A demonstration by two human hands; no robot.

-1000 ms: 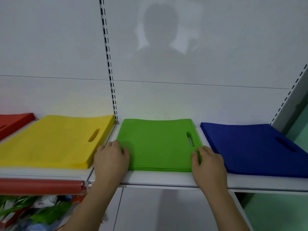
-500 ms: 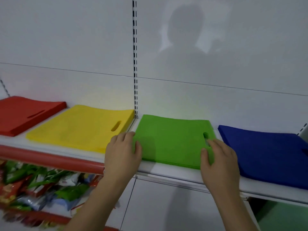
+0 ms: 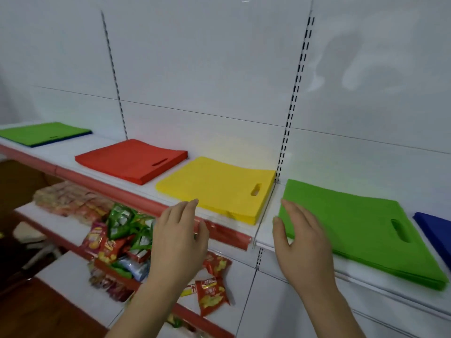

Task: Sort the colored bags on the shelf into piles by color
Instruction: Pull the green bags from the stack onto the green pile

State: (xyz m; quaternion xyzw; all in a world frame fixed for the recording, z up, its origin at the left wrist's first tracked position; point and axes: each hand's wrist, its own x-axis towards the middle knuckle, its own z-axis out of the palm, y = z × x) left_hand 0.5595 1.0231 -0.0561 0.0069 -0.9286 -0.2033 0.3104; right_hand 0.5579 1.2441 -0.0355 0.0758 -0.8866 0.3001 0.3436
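Flat bags lie in piles along the white shelf [image 3: 269,230]. From left to right: a far pile with a green bag on top [image 3: 41,132] and a blue edge beneath it, a red pile [image 3: 129,159], a yellow pile [image 3: 217,189], a green pile [image 3: 361,230] and a blue pile [image 3: 436,228] cut off at the right edge. My left hand [image 3: 178,240] hovers open in front of the shelf edge below the yellow pile, holding nothing. My right hand [image 3: 302,242] is open, fingers straight, at the left front corner of the green pile.
A lower shelf [image 3: 61,225] holds several snack packets [image 3: 122,230] in red and green wrappers. A red strip [image 3: 146,203] runs along the upper shelf's front edge. White back panels with slotted uprights [image 3: 292,103] stand behind the piles.
The view has swung left, bringing the red pile and a far green-topped pile into sight. Both hands have come off the green pile's sides; the left hand now hangs before the yellow pile.
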